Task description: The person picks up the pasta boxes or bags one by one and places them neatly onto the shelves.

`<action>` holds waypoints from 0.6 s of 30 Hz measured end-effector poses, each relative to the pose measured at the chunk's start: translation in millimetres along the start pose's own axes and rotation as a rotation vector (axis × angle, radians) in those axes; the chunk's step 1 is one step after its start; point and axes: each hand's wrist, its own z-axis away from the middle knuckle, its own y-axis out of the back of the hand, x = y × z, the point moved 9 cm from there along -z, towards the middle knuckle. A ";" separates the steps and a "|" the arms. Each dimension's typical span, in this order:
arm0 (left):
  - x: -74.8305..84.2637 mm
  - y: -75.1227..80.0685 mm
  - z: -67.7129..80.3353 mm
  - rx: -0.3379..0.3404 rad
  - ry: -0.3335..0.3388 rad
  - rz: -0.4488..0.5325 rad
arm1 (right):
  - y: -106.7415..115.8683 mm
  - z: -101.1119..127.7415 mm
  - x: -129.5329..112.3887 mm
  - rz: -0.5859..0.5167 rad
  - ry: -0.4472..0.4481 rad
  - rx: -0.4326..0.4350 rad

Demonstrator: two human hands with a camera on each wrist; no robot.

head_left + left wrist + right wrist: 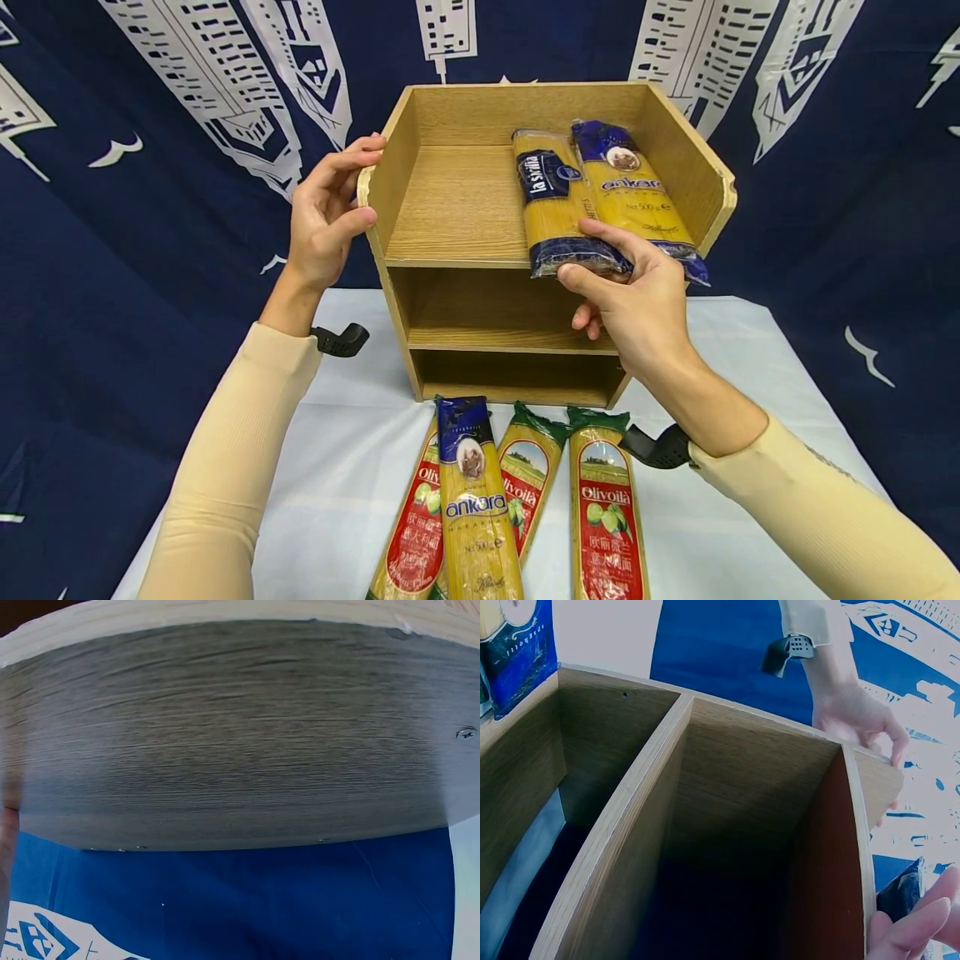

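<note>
Right hand (637, 304) grips la sicilia pack (558, 208) | shelf (457, 208) top: beside ankara pack (637, 196)

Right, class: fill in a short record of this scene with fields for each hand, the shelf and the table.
left hand: grips the wooden shelf unit's left wall
right hand: pinches la Sicilia pasta pack at its near end
top shelf: that pack beside an Ankara pack
table: three Olivoilà packs, one Ankara pack on top
</note>
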 end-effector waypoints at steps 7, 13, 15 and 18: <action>0.4 -1.2 0.0 -0.002 0.016 0.000 | -2.1 3.9 0.3 0.006 -0.048 -0.051; 1.3 -1.5 0.3 -0.007 0.016 -0.004 | -4.5 12.2 -0.2 -0.004 -0.083 -0.120; 1.9 -1.5 0.5 -0.008 0.016 -0.008 | -5.0 16.0 -1.2 -0.015 -0.089 -0.139; 3.3 -1.6 0.6 -0.009 0.015 -0.013 | -5.8 22.4 -3.8 -0.033 -0.088 -0.170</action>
